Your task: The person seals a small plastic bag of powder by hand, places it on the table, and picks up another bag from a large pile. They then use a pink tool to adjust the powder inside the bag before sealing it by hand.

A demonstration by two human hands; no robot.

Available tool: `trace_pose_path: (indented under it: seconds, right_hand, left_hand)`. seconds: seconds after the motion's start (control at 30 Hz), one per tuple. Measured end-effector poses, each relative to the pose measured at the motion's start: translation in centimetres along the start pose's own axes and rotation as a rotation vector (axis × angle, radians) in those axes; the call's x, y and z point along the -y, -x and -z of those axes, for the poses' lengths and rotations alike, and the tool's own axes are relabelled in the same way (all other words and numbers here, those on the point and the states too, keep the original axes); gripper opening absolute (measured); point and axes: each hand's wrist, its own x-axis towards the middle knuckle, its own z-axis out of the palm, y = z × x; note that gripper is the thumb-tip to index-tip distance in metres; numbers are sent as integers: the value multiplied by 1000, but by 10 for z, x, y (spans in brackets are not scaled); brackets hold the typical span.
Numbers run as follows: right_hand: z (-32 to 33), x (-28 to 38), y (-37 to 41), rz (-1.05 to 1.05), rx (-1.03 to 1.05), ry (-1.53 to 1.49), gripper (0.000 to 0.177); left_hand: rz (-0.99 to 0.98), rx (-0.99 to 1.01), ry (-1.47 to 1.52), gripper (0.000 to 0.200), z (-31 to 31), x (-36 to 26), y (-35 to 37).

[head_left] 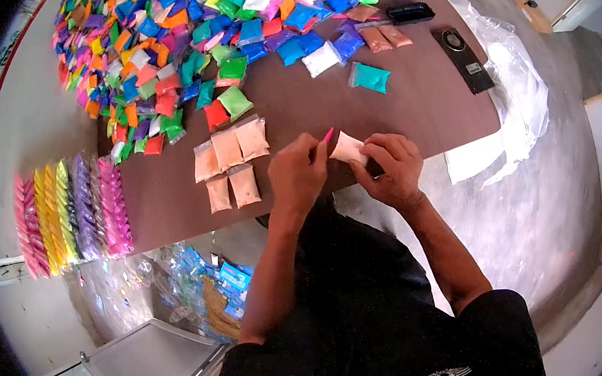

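The brown table carries a large heap of coloured packets on its far left side. The heap is loosely piled; a knock could, in my judgement, send packets sliding among the peach group and mix the colours. Clear plastic sheeting hangs at the right edge and could snag a sleeve. A row of coloured twists lies at the left corner, some ends over the edge, liable to fall if brushed.

The left hand and right hand are close together but apart, near the table's near edge. A black flat box and a black case lie beyond the right hand, out of its immediate way. Five peach packets lie left of the left hand, the nearest within reach of an elbow or wrist bump.

The right hand grips the held packet by its right end; a loose grip could drop it over the edge. The left fingers pinch a pink stick beside it; its narrow tip, if pressed, might pierce the film. Whether the packet is sealed cannot be told.
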Motion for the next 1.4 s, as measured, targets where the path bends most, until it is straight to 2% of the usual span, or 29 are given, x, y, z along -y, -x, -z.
trace_pose_path:
  seconds: [0.13, 0.27, 0.67, 0.77, 0.83, 1.13, 1.37, 1.4]
  right_hand:
    - [-1, -1, 0, -2, -4, 1, 34]
    - [2, 0, -2, 13, -8, -17, 33]
    - [5, 5, -5, 3, -3, -14, 28]
    - [3, 3, -4, 8, -21, -18, 26]
    - [0, 1, -4, 18, -40, -26, 25]
    - [0, 5, -9, 5, -82, -34, 18]
    - [-4, 1, -5, -7, -84, -38, 17]
    - [-5, 1, -5, -2, -98, -39, 17]
  left_hand:
    - [-23, -39, 176, 20, 3, -14, 14]
    - [-108, 48, 137, 16, -5, -25, 30]
    - [-16, -79, 34, 15, 1, -7, 20]
    - [-58, -85, 138, 14, -2, -19, 30]
    - [-164, -11, 166, 15, -9, -24, 38]
    - [-137, -65, 22, 14, -12, -4, 30]
    - [-71, -79, 79, 14, -10, -9, 33]
    - [-136, -52, 122, 14, -12, -12, 36]
